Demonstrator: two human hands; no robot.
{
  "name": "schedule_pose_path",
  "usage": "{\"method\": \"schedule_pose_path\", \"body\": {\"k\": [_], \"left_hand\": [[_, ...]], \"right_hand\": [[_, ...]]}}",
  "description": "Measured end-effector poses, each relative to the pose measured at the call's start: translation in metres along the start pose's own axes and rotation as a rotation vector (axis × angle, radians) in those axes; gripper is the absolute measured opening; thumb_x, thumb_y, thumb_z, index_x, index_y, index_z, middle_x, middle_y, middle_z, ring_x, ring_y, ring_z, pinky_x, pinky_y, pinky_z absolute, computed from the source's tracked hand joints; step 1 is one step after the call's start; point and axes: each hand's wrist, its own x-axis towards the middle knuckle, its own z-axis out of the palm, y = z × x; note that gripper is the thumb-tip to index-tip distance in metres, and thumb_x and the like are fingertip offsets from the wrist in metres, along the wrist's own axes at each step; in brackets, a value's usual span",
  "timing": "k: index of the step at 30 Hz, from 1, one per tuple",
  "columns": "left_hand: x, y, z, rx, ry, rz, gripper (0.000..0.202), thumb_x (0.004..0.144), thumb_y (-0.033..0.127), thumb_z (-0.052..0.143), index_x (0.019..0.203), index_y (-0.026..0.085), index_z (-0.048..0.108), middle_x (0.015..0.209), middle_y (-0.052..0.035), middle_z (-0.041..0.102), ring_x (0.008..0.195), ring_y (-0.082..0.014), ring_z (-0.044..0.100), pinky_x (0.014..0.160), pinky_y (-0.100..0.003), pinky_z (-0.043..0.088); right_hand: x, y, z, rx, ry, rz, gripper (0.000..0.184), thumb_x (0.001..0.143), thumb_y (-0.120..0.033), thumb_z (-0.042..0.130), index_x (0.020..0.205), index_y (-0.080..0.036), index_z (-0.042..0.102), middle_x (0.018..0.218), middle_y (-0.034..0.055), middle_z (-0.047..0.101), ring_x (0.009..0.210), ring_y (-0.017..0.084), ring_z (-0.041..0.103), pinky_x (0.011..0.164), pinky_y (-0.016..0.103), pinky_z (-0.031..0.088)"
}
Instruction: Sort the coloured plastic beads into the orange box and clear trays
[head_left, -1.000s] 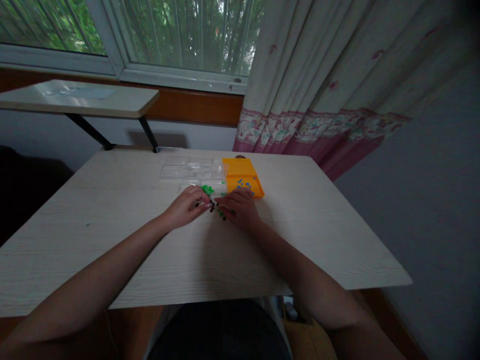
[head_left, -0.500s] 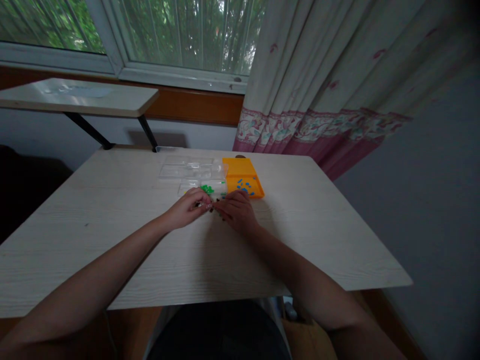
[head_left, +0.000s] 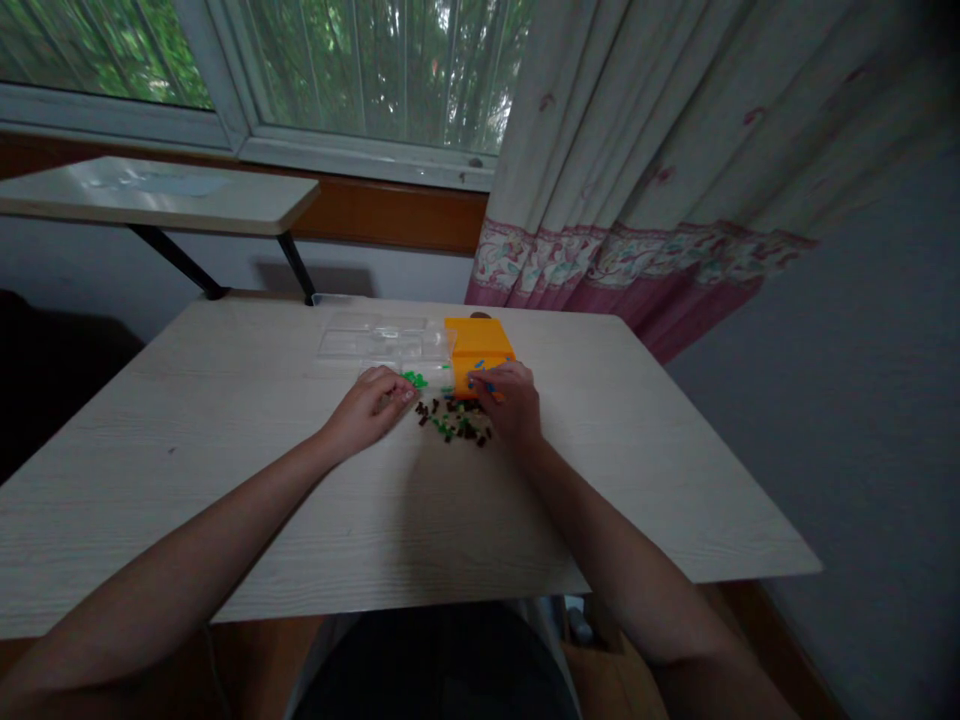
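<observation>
Left hand [head_left: 369, 410] and right hand [head_left: 514, 402] curl, grip unclear — small blocky brown pieces [head_left: 466, 430] between them.

At twelve o'clock, the clear tray [head_left: 360, 343] looks glossy plastic, the orange tray [head_left: 478, 335] smooth plastic; my tabletop [head_left: 322, 530], matt wood grain; at one, cloth curtain [head_left: 585, 150].

I see the orange tray [head_left: 478, 335] lying flat, a ridge crossing it, with small blue pieces [head_left: 481, 364] in its nearer part, some hidden from me. Just on my side of the tray, tiny dark brown pieces [head_left: 466, 431] lie loose, scattered at all angles among small green bits [head_left: 441, 426]. Directly left of the tray I have a clear plastic organizer [head_left: 345, 341], with a clump of bright green pieces [head_left: 414, 379] at its near side.
</observation>
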Motion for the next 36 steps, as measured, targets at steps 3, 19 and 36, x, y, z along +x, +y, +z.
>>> {"method": "schedule_pose_path", "body": {"k": [3,19,36], "left_hand": [[-0.001,-0.001,-0.001,0.05,0.034,0.007,0.025,0.097,0.036,0.048,0.098,0.019,0.066,0.093,-0.0063,0.064,0.094,-0.0212,0.056,0.087,-0.038,0.043],[0.0,-0.005,-0.008,0.11,0.029,0.041,0.024,0.098,0.034,0.046,0.101,0.02,0.065,0.094,-0.0062,0.064,0.094,-0.0209,0.056,0.087,-0.037,0.043],[-0.001,-0.036,-0.057,0.112,-0.482,0.045,0.018,0.086,0.028,0.061,0.102,0.022,0.07,0.097,-0.0044,0.067,0.094,-0.0176,0.06,0.085,-0.028,0.046]], "right_hand": [[0.002,0.015,-0.004,-0.015,0.094,0.082,0.021,0.093,-0.035,0.058,0.092,-0.023,0.076,0.086,0.0048,0.075,0.085,0.022,0.061,0.084,0.038,0.045],[-0.001,0.031,0.001,0.013,0.121,0.187,0.028,0.095,-0.039,0.053,0.098,-0.025,0.076,0.093,0.0064,0.075,0.088,0.023,0.062,0.086,0.042,0.047],[-0.007,0.022,0.004,0.05,0.037,0.156,0.024,0.093,-0.037,0.056,0.1,-0.024,0.075,0.095,0.0055,0.076,0.088,0.023,0.064,0.084,0.042,0.047]]}}
